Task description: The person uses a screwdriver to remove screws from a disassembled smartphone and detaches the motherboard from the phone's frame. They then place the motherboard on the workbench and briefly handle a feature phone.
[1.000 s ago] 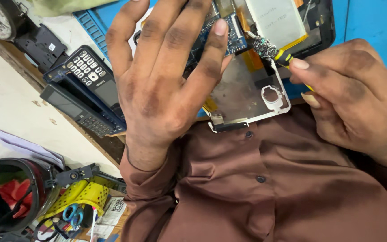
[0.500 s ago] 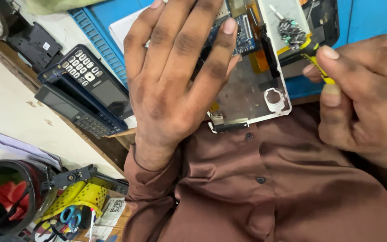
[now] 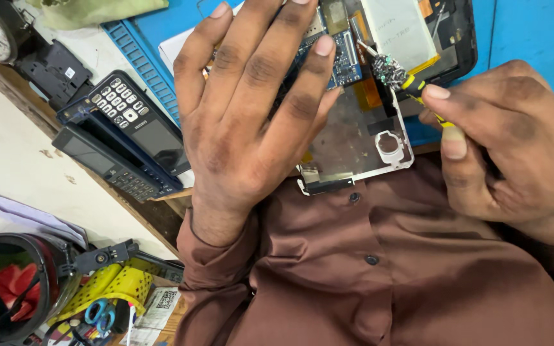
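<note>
An opened tablet [image 3: 360, 138] lay on the blue mat [image 3: 533, 38], its long axis running far to near, its near end overhanging the table edge. The left hand [image 3: 251, 122] pressed flat on its left half, fingers spread wide and gripping nothing. The right hand [image 3: 514, 154], just right of the tablet, had thumb and fingers closed round a screwdriver [image 3: 411, 83]; its tip, clustered with small screws, pointed far-left onto the board [image 3: 341, 64]. Two phones [image 3: 123, 141] lay left

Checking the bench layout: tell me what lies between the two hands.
In the head view, the opened device's grey metal plate lies between left hand and right hand.
</note>
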